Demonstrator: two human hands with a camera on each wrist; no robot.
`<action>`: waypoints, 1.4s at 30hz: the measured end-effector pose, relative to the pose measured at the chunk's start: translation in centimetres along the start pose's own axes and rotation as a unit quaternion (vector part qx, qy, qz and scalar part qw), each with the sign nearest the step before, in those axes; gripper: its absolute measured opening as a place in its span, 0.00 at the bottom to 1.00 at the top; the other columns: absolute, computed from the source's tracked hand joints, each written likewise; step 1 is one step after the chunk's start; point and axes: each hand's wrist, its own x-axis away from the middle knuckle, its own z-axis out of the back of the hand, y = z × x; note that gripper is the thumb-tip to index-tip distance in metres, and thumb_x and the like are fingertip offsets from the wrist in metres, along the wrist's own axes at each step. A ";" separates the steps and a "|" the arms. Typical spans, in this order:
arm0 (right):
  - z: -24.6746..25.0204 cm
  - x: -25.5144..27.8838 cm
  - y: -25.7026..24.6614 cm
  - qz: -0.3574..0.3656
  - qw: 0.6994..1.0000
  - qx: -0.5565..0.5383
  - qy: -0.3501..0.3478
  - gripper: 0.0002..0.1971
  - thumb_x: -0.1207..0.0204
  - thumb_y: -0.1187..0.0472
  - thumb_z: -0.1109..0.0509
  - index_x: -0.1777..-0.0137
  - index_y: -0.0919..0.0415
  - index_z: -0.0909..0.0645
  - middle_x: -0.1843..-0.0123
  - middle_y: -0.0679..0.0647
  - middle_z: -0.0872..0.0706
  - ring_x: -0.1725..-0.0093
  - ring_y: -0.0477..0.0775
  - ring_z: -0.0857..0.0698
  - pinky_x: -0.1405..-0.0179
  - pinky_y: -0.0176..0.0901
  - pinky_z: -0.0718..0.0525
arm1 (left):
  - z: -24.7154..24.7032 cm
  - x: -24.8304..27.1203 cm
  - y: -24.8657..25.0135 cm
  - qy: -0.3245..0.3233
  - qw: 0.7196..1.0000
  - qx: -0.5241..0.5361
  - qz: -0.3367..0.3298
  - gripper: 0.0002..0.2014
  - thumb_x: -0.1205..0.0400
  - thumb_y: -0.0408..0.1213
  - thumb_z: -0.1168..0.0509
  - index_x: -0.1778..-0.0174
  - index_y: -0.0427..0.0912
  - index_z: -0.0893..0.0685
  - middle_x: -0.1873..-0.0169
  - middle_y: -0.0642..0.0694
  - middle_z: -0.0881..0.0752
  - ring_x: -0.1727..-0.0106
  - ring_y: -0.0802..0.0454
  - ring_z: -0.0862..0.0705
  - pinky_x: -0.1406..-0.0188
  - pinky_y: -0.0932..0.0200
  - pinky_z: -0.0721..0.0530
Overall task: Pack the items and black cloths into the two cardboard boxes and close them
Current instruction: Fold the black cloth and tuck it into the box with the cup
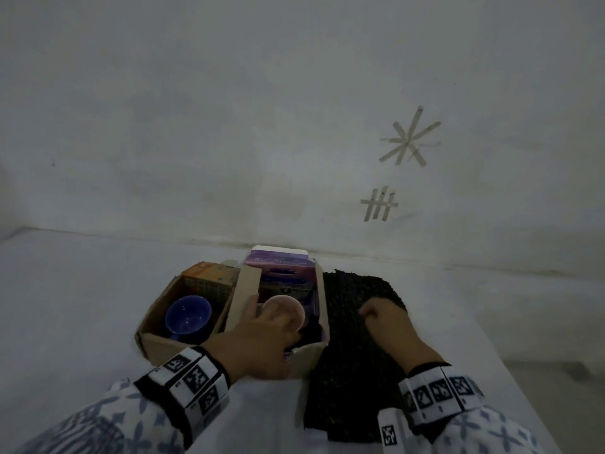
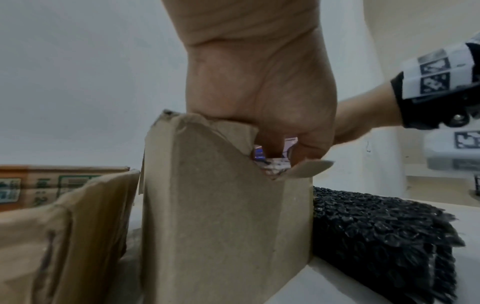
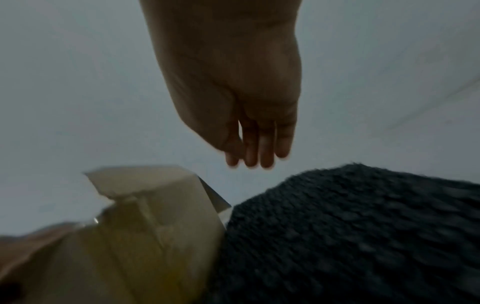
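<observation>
Two open cardboard boxes stand side by side. The left box (image 1: 163, 347) holds a blue cup (image 1: 188, 314) and an orange carton (image 1: 209, 278). The right box (image 1: 307, 355) holds a purple carton (image 1: 281, 270). My left hand (image 1: 275, 319) reaches into the right box and grips a round pink cup (image 1: 288, 306). In the left wrist view its fingers (image 2: 275, 148) dip behind the box wall (image 2: 221, 216). A black cloth (image 1: 357, 355) lies right of the boxes. My right hand (image 1: 383, 317) hovers over it, its fingers (image 3: 257, 156) straight and holding nothing.
Everything sits on a white surface (image 1: 82, 306) that meets a white wall (image 1: 229, 142) just behind the boxes. Tape marks (image 1: 409, 139) are stuck on the wall at the right. The surface's right edge (image 1: 510, 365) drops off beyond the cloth.
</observation>
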 end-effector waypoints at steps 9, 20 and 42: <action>-7.6 1.0 3.2 0.052 0.972 0.205 -0.100 0.23 0.23 0.46 0.37 0.32 0.58 0.26 0.31 0.58 0.28 0.31 0.62 0.28 0.38 0.52 0.22 | 1.0 -0.7 0.5 0.129 0.978 0.151 0.061 0.14 0.23 0.39 0.44 0.49 0.56 0.16 0.36 0.63 0.22 0.29 0.52 0.28 0.32 0.43 0.38; 2.9 1.4 -1.3 0.088 0.987 -0.119 0.068 0.12 0.27 0.62 0.31 0.70 0.59 0.28 0.66 0.51 0.24 0.63 0.54 0.23 0.67 0.41 0.27 | 4.8 0.3 2.5 0.211 0.840 0.494 0.073 0.32 0.21 0.40 0.31 0.22 0.55 0.37 0.33 0.53 0.25 0.41 0.53 0.19 0.42 0.55 0.18; -2.8 0.2 -17.1 0.097 0.971 -0.217 0.040 0.12 0.21 0.69 0.40 0.44 0.63 0.17 0.45 0.63 0.12 0.54 0.56 0.17 0.63 0.35 0.19 | 5.1 0.2 -3.8 0.364 0.621 0.683 0.126 0.21 0.20 0.23 0.38 0.36 0.49 0.33 0.44 0.42 0.20 0.49 0.48 0.17 0.60 0.59 0.15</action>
